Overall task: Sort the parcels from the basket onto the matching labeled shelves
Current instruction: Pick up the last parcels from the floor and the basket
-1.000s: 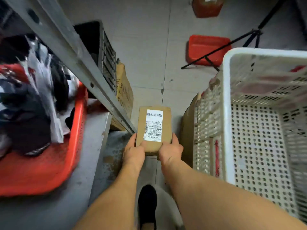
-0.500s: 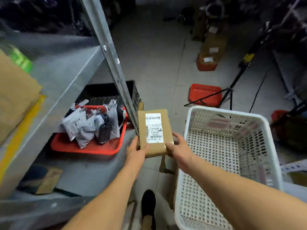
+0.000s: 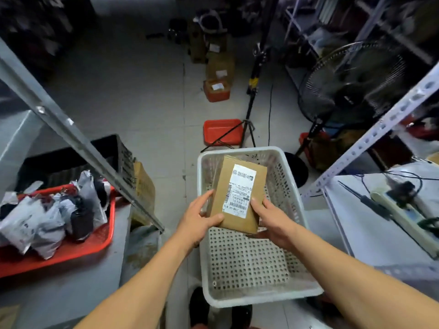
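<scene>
A: Parcel first. Where is it?

B: Brown cardboard parcel with a white shipping label facing up, held in the air over the white perforated basket. Tilted a little to the right.

A: Hands?

B: Both on it. Left hand grips the lower left edge, thumb on top, fingers curled along the side. Right hand grips the lower right edge, thumb on the top face by the label, fingers wrapped underneath.

A: Anything in the basket?

B: Only its holed floor shows below the parcel.

A: Around it?

B: Left, a grey metal shelf with a red tray piled with grey and black poly-bag packages; a black crate behind it. Slanted metal upright in front. Right, white shelf with cables and tools. On the floor ahead, a red tray, tripod legs, a standing fan, boxes further back.
</scene>
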